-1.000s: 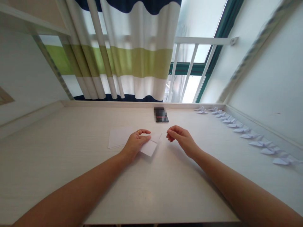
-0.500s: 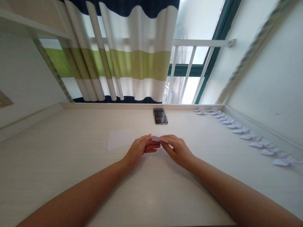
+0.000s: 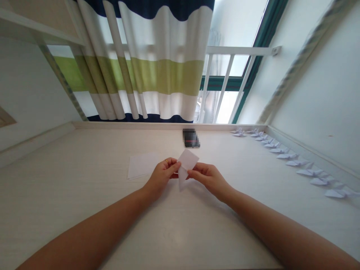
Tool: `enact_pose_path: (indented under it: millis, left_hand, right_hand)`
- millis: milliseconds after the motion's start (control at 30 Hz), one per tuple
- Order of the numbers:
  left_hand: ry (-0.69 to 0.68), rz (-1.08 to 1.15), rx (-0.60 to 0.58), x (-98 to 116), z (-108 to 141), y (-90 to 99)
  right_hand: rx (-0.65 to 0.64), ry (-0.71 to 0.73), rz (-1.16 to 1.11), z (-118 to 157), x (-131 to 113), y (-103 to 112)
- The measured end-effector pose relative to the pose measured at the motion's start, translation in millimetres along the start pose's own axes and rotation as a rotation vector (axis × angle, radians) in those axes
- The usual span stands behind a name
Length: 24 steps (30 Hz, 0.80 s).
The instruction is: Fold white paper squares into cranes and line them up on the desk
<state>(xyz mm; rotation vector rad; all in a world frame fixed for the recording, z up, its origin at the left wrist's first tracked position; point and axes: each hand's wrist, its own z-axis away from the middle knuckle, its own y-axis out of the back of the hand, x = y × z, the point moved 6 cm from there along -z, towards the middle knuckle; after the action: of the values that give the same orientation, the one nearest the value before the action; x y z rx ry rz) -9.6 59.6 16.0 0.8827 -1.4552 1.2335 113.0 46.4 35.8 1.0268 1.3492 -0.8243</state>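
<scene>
A small folded piece of white paper (image 3: pixel 188 159) is held up between my two hands, above the middle of the table. Its upper part shows as a diamond-shaped face, and a narrow pointed flap hangs below. My left hand (image 3: pixel 165 170), with a ring on one finger, pinches the paper's left edge between thumb and fingers. On the other side, my right hand (image 3: pixel 209 177) grips the lower right edge, thumb in front and fingers partly hidden behind.
White paper sheets (image 3: pixel 142 165) lie left of my hands on the pale table (image 3: pixel 180 232). A dark, pixelated phone-like object (image 3: pixel 191 138) lies beyond them. Several folded white paper cranes (image 3: pixel 285 156) line the right edge. A curtain (image 3: pixel 165 75) and a white railing (image 3: pixel 239 50) stand behind.
The folded paper has been turned from nearly edge-on to facing me, showing its diamond face and hanging flap. Both hands have shifted their grip around it.
</scene>
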Motion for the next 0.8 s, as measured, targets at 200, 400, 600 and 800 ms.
enact_pose_path:
  millis: [200,400,600,800]
  left_hand:
    - [0.119,-0.114,-0.037,-8.1,2.1,-1.8]
    - [0.115,-0.179,-0.056,-10.0,4.1,-5.2]
    - [0.113,-0.157,-0.036,-10.2,3.7,-3.0]
    - [0.145,-0.061,-0.101,-9.7,4.3,-5.4]
  right_hand:
    - [0.105,-0.069,-0.055,-3.8,1.4,16.6]
    - [0.125,-0.15,0.061,-4.5,8.1,18.8]
    - [0.13,-0.067,0.179,-3.6,7.1,16.5]
    - [0.149,-0.025,0.192,-2.3,2.5,18.0]
